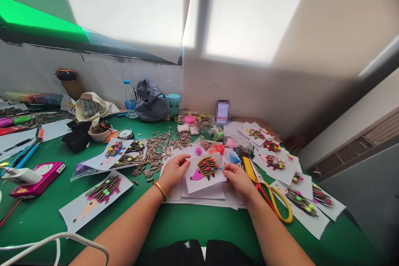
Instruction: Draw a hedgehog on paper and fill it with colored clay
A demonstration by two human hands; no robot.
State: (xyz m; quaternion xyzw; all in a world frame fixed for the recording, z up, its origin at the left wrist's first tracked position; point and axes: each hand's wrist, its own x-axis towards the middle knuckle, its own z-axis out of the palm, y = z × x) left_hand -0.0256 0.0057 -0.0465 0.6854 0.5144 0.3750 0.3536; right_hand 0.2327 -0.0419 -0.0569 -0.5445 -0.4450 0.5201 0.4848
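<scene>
A white card [196, 185] bears a hedgehog [208, 167] with a pink face, a yellow body, striped seeds and small red and blue balls. My left hand [176, 171], with a gold bangle at the wrist, has its fingers closed at the card's left edge. At the right edge, my right hand [239, 178] pinches the card between thumb and fingers. Beneath it lies a stack of white paper [205, 199]. Loose striped seeds [152, 153] are scattered behind my left hand. Pink, red and blue clay [234, 158] lies behind the card.
Yellow-handled scissors [288, 212] and a yellow cutter [248, 169] lie right of my right hand. More hedgehog cards [311, 224] spread along the right side; another card [73, 216] lies at left. A pink power strip [46, 178] and white cable [77, 237] are far left.
</scene>
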